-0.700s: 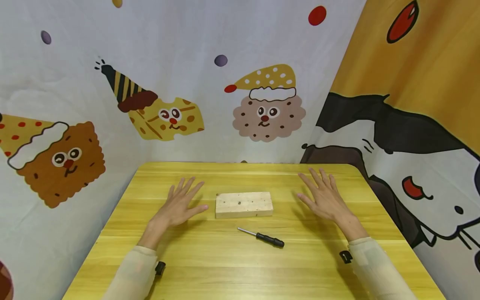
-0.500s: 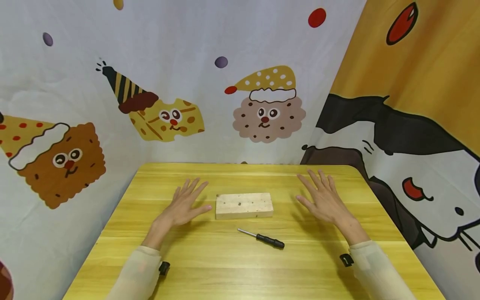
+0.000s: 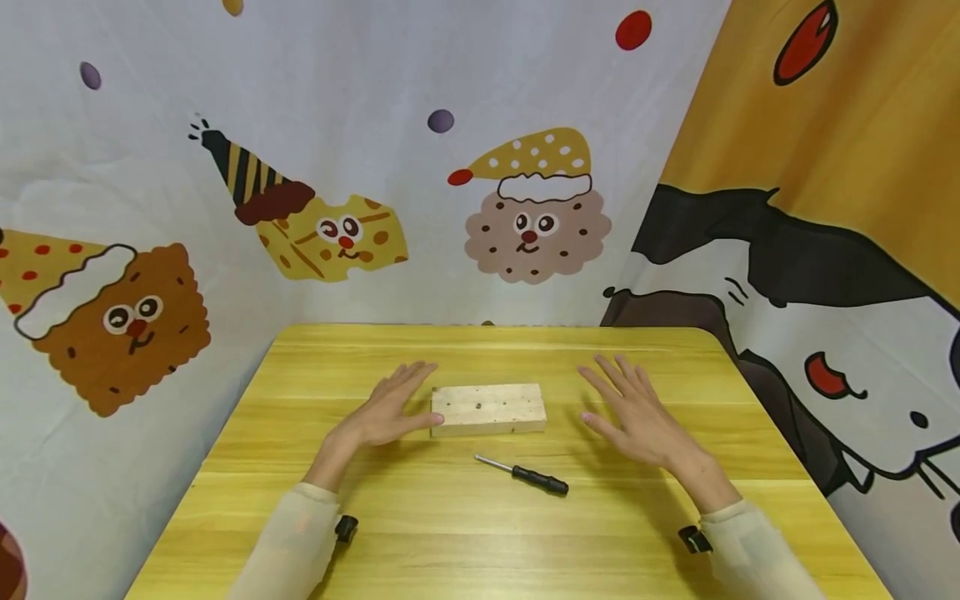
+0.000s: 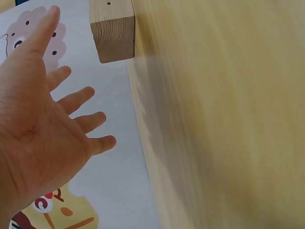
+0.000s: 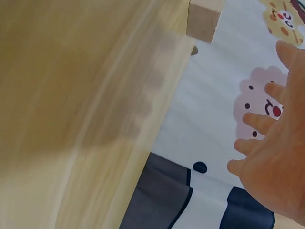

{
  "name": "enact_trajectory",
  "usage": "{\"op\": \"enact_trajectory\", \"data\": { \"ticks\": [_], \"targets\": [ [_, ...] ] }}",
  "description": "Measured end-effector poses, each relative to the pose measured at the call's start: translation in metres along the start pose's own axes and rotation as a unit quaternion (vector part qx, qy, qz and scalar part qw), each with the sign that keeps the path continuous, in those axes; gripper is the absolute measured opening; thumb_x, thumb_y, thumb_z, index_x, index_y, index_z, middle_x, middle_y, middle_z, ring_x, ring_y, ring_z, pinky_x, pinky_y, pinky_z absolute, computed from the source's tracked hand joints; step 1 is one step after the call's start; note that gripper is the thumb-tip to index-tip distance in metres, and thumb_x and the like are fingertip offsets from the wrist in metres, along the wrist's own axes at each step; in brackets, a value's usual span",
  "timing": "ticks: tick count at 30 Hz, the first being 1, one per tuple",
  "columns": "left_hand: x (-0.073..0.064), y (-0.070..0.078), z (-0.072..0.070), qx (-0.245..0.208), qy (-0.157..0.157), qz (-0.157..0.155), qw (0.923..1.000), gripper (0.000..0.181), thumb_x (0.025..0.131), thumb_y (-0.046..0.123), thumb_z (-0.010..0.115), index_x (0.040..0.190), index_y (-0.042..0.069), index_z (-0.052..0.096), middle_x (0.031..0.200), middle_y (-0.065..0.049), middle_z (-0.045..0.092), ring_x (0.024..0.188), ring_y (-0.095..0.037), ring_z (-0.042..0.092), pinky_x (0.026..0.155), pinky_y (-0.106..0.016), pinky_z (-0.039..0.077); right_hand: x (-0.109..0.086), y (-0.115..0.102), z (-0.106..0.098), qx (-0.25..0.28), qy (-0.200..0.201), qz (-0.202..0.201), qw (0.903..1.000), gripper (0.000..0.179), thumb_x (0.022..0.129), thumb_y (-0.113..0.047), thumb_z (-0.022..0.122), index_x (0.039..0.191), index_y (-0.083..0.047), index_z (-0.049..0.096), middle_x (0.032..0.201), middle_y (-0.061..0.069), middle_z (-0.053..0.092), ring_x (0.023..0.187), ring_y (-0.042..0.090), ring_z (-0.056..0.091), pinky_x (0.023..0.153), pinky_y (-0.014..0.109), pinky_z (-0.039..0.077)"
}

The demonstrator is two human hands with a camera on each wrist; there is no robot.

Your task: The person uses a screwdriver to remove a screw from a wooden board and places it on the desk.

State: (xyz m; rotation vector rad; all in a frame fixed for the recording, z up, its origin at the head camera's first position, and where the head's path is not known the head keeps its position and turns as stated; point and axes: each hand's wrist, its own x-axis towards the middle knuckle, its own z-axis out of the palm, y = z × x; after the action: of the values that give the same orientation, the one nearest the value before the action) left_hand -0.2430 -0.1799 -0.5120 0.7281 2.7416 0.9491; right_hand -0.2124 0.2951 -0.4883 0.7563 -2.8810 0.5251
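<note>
A pale wooden block (image 3: 491, 410) with a row of small dark holes or screw heads lies flat on the table. My left hand (image 3: 386, 414) is just left of it, fingers spread, its thumb tip overlapping the block's left end in the head view. On the other side my right hand (image 3: 633, 417) hovers with fingers extended, apart from the block. Between me and the block lies a screwdriver (image 3: 522, 475) with a black handle, its shaft pointing left. In the left wrist view the open palm (image 4: 38, 114) faces the block's end (image 4: 113, 36). Neither hand holds anything.
The yellow wood-grain table (image 3: 420, 542) ends at a far edge against a white cloth backdrop (image 3: 360, 67) printed with cartoon figures. A yellow and black printed cloth (image 3: 862, 158) hangs on the right. Both wrists wear small black devices.
Both hands have moved inward toward the block, the left one rightward until its thumb overlaps the block's end, the right one slightly left. The block and screwdriver stay where they were.
</note>
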Motion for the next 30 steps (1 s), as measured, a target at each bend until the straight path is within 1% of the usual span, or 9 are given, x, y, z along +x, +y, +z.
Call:
{"op": "enact_trajectory", "data": {
  "ticks": [5, 9, 16, 18, 21, 25, 27, 30],
  "targets": [
    [0.002, 0.001, 0.003, -0.012, -0.016, -0.003, 0.9998, 0.096, 0.107, 0.054, 0.074, 0.181, 0.015, 0.026, 0.188, -0.024, 0.021, 0.175, -0.055, 0.012, 0.138, -0.083, 0.007, -0.006, -0.012, 0.006, 0.024, -0.006, -0.012, 0.9996, 0.077, 0.114, -0.046, 0.068, 0.180, -0.028, 0.032, 0.189, 0.019, 0.023, 0.174, 0.058, 0.013, 0.140, 0.079, 0.009],
    [0.004, 0.001, 0.005, -0.020, -0.030, -0.003, 0.9994, 0.097, 0.106, 0.052, 0.077, 0.180, 0.013, 0.029, 0.187, -0.025, 0.023, 0.175, -0.055, 0.014, 0.139, -0.082, 0.009, -0.010, -0.020, 0.010, 0.056, -0.017, -0.022, 0.9981, 0.079, 0.112, -0.045, 0.070, 0.180, -0.027, 0.033, 0.188, 0.018, 0.027, 0.174, 0.056, 0.016, 0.139, 0.080, 0.012],
    [0.007, 0.003, 0.005, -0.028, -0.035, -0.007, 0.9990, 0.099, 0.104, 0.051, 0.080, 0.180, 0.012, 0.029, 0.187, -0.024, 0.025, 0.174, -0.053, 0.019, 0.139, -0.082, 0.013, -0.013, -0.036, 0.011, 0.104, -0.058, -0.028, 0.9925, 0.084, 0.110, -0.048, 0.073, 0.180, -0.033, 0.029, 0.188, 0.010, 0.029, 0.176, 0.050, 0.018, 0.138, 0.081, 0.013],
    [0.008, 0.002, 0.006, -0.027, -0.036, -0.005, 0.9990, 0.099, 0.104, 0.051, 0.081, 0.180, 0.012, 0.029, 0.187, -0.024, 0.025, 0.174, -0.053, 0.019, 0.138, -0.082, 0.015, -0.015, -0.039, 0.013, 0.112, -0.067, -0.034, 0.9908, 0.084, 0.110, -0.047, 0.073, 0.180, -0.033, 0.030, 0.188, 0.010, 0.030, 0.175, 0.050, 0.020, 0.138, 0.081, 0.015],
    [0.010, 0.002, 0.007, -0.031, -0.040, -0.008, 0.9987, 0.101, 0.103, 0.051, 0.082, 0.180, 0.013, 0.029, 0.188, -0.023, 0.025, 0.175, -0.050, 0.022, 0.139, -0.079, 0.019, -0.018, -0.042, 0.018, 0.116, -0.076, -0.045, 0.9894, 0.084, 0.109, -0.046, 0.075, 0.180, -0.031, 0.032, 0.187, 0.010, 0.032, 0.173, 0.050, 0.026, 0.135, 0.081, 0.025],
    [0.011, 0.001, 0.008, -0.042, -0.043, -0.012, 0.9981, 0.106, 0.100, 0.050, 0.086, 0.180, 0.012, 0.028, 0.188, -0.021, 0.026, 0.175, -0.048, 0.025, 0.140, -0.074, 0.024, -0.020, -0.046, 0.024, 0.125, -0.098, -0.054, 0.9859, 0.085, 0.107, -0.048, 0.078, 0.178, -0.026, 0.037, 0.185, 0.014, 0.036, 0.169, 0.049, 0.037, 0.129, 0.079, 0.040],
    [0.011, 0.001, 0.008, -0.046, -0.045, -0.012, 0.9979, 0.106, 0.099, 0.048, 0.088, 0.180, 0.012, 0.029, 0.187, -0.022, 0.027, 0.174, -0.048, 0.026, 0.140, -0.072, 0.026, -0.022, -0.048, 0.026, 0.131, -0.114, -0.054, 0.9834, 0.086, 0.106, -0.049, 0.080, 0.177, -0.024, 0.039, 0.184, 0.015, 0.037, 0.167, 0.046, 0.041, 0.128, 0.076, 0.044],
    [0.011, 0.001, 0.009, -0.050, -0.047, -0.014, 0.9975, 0.104, 0.099, 0.046, 0.088, 0.179, 0.011, 0.031, 0.186, -0.021, 0.030, 0.173, -0.048, 0.029, 0.140, -0.070, 0.028, -0.022, -0.048, 0.031, 0.131, -0.135, -0.057, 0.9805, 0.087, 0.105, -0.049, 0.081, 0.177, -0.023, 0.040, 0.182, 0.014, 0.040, 0.166, 0.043, 0.044, 0.128, 0.073, 0.046]
  ]
}}
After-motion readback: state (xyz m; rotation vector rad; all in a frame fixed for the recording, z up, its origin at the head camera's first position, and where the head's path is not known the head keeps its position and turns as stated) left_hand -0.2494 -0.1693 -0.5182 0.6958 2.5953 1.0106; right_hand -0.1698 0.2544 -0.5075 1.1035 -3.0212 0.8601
